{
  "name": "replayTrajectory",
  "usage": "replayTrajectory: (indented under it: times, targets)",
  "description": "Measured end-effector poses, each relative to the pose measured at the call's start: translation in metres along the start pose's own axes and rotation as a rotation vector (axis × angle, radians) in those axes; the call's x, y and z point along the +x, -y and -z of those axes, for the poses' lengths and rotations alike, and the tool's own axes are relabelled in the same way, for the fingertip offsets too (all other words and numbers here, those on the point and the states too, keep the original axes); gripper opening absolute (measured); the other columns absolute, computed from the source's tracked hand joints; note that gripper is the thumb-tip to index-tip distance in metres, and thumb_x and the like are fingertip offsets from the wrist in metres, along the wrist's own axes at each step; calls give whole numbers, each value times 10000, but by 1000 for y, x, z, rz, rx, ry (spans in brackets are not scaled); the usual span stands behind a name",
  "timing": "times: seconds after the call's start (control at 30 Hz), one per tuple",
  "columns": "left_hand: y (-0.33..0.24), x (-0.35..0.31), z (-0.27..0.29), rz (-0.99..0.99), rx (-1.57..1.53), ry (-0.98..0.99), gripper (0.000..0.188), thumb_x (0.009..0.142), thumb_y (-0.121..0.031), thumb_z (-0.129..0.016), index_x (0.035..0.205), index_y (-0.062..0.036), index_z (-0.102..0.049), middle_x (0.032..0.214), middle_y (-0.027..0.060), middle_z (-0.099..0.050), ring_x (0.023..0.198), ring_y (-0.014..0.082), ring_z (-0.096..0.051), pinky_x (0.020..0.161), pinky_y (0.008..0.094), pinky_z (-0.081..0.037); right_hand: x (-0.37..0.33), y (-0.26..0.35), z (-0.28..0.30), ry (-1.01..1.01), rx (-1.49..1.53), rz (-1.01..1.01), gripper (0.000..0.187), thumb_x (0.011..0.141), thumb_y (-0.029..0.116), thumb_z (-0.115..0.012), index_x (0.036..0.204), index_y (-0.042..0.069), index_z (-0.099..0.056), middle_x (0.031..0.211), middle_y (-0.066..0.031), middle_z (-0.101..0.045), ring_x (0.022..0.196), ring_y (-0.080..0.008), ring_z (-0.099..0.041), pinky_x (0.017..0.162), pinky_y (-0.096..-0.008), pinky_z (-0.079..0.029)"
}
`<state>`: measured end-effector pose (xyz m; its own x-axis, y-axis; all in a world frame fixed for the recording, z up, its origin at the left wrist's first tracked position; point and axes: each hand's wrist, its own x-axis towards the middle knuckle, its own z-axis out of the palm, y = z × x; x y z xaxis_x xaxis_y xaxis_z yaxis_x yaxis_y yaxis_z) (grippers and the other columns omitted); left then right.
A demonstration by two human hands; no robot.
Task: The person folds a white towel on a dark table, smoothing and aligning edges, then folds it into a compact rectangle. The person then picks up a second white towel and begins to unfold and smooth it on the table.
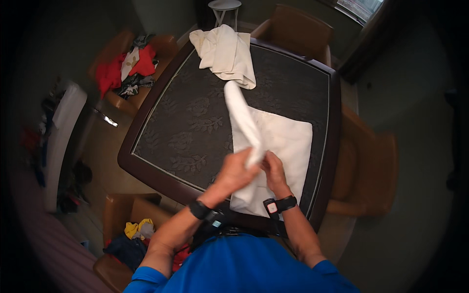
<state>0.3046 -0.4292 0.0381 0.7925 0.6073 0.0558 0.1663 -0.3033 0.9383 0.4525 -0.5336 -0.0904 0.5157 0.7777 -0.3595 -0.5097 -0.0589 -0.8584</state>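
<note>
A white towel (286, 134) lies spread over the near right part of the dark table. Its left side is lifted and folded over into a long raised band that points toward the far edge. My left hand (237, 172) is closed around the near part of this band. Close beside it, my right hand (275, 172) has its fingers curled in against the towel's folded edge; both hands are slightly blurred. Beyond the towel's far tip, a cream cloth (227, 53) rests loosely folded at the table's far edge.
The table (188, 112) has a patterned dark top and a brown wooden rim. Brown chairs (364, 161) stand around it. Red and patterned clothes (132, 66) are heaped on the far left chair, more clothes (129, 244) on the near left one. A white stool (224, 6) stands behind.
</note>
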Motion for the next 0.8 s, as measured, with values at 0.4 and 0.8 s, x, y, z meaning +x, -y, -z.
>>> replayTrajectory:
  times: [0.4,0.8]
  targets:
    - [44,-44,-117,-7,435,478,647,825,-163,-677,1414,-22,-449,1044,245,-643,917,420,-650,815,467,-532,-21,22,81,-14,-54,1,407,926,165,-693,1243,-50,-553,1109,-109,-672,972,-149,-632,848,-289,-513]
    - [27,-39,-126,190,325,668,678,814,-174,-718,1427,-6,-480,1228,263,-625,1099,353,-632,970,391,-491,-29,35,110,-129,-400,188,183,912,110,-621,1009,-44,-605,818,-65,-681,694,-90,-602,590,-295,-516]
